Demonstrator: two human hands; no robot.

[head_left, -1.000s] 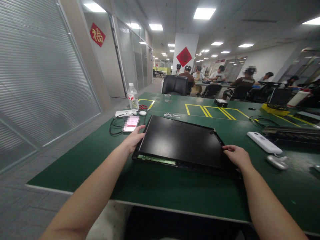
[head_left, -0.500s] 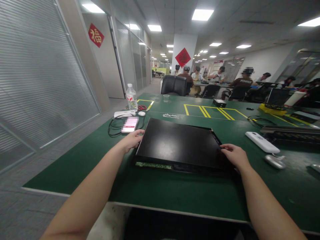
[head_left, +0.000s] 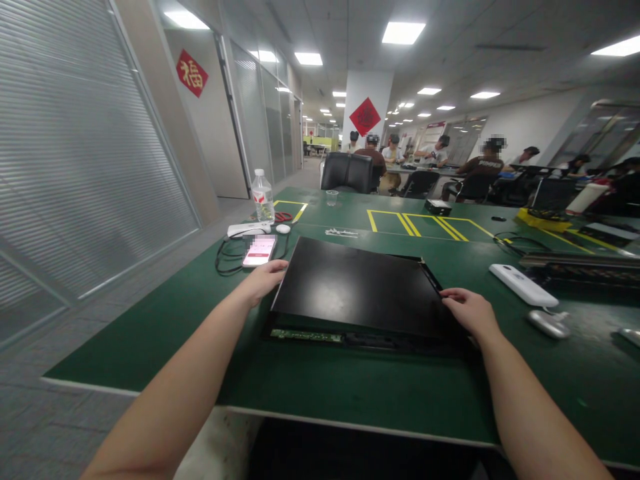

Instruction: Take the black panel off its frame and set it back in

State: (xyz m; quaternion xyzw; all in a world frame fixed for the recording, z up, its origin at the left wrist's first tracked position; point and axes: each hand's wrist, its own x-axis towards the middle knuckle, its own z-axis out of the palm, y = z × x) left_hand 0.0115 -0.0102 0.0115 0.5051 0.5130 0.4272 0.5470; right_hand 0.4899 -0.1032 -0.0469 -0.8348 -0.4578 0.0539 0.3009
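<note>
A flat black screen panel [head_left: 357, 287] lies on the green table [head_left: 350, 387], with a strip of green circuit board [head_left: 305, 335] showing along its near edge. My left hand [head_left: 264, 279] grips the panel's left edge, fingers curled on it. On the right side my right hand [head_left: 470, 312] holds the panel's right edge, fingers curled over it. The near edge of the panel sits slightly raised above the frame under it.
A phone [head_left: 259, 250] with a lit screen, black cables [head_left: 227, 255] and a water bottle [head_left: 263, 195] lie to the left. A white device [head_left: 523, 285] and a silver mouse [head_left: 548, 323] sit to the right. Several people sit at tables beyond a black chair [head_left: 347, 172].
The panel has shifted a little away from me and its near edge has lifted slightly; both hands stay on its side edges. The view has tilted down a bit.
</note>
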